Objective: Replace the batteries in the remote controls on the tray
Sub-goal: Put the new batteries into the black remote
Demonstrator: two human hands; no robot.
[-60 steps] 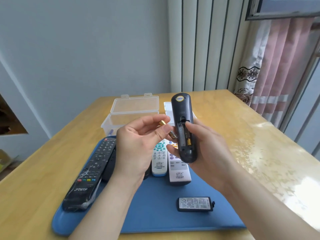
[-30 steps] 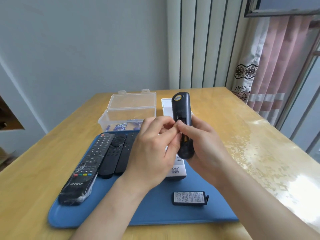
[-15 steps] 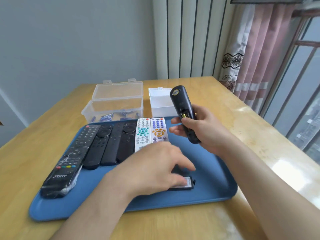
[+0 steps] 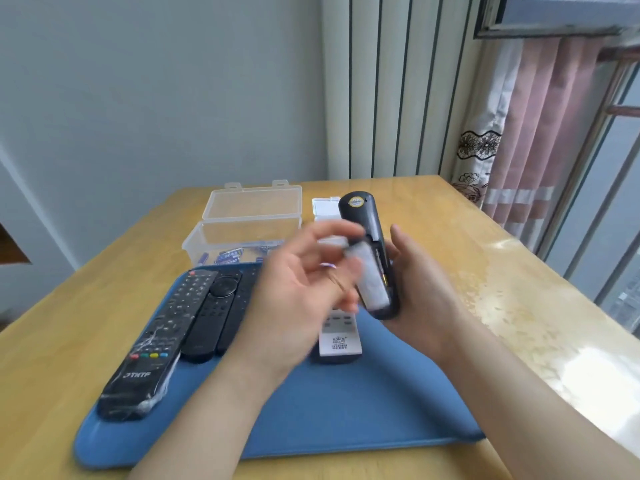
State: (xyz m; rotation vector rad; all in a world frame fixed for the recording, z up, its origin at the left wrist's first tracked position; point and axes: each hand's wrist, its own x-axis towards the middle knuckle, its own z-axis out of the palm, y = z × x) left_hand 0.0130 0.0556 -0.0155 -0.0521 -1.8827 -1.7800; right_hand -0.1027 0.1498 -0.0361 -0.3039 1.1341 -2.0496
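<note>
Right hand (image 4: pixel 420 289) wraps black remote (image 4: pixel 369 244), back up, above blue tray (image 4: pixel 346 410). Left hand (image 4: pixel 294 296), motion-blurred, pinches battery cover (image 4: pixel 371 280) at the open compartment. Left forearm hides part of the remote row; wrapped black remote (image 4: pixel 152 348) at 9 o'clock. Clear battery box (image 4: pixel 242 233) at 11 o'clock, beyond tray.

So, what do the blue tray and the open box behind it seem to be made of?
The blue tray looks like matte plastic or rubber: even colour, rounded rim, no glare. The open box looks like clear, glossy hard plastic: batteries show through its wall.
</note>
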